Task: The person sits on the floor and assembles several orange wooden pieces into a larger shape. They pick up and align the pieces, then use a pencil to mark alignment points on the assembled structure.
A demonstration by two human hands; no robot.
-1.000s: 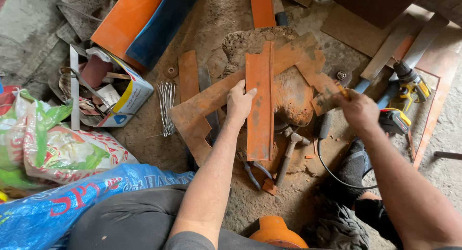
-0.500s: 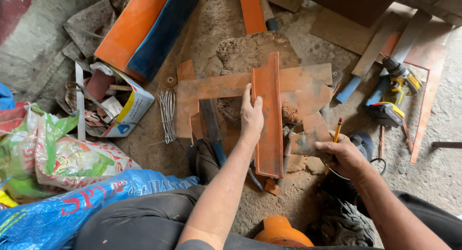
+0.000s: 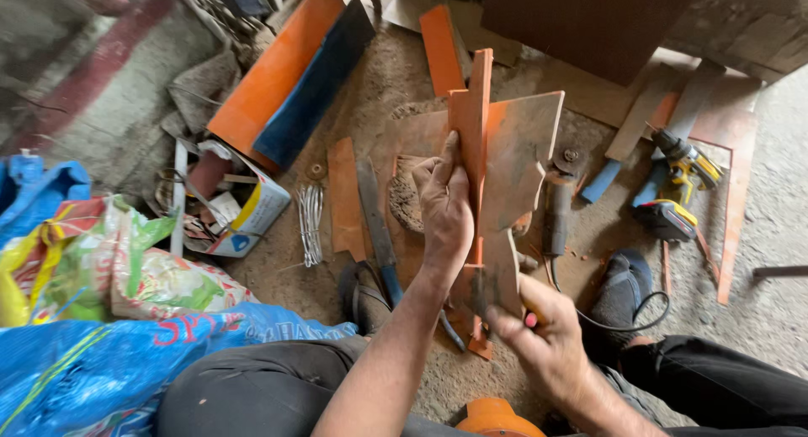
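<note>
Head view: I'm lifting the orange metal piece (image 3: 497, 159) off the floor (image 3: 757, 319), tilted up in front of me. My left hand (image 3: 444, 208) is wrapping its upright rib, fingers closed on it. My right hand (image 3: 543, 340) is pinching the lower end, something red tucked in that grip; can't tell what. Judging it best to be holding both ends firm, fingers off the cut edges, clear of the grinder (image 3: 557, 208) and drill (image 3: 677, 189) below.

bare forearms, dark trousers (image 3: 252, 386), sandals (image 3: 364, 295)
</note>
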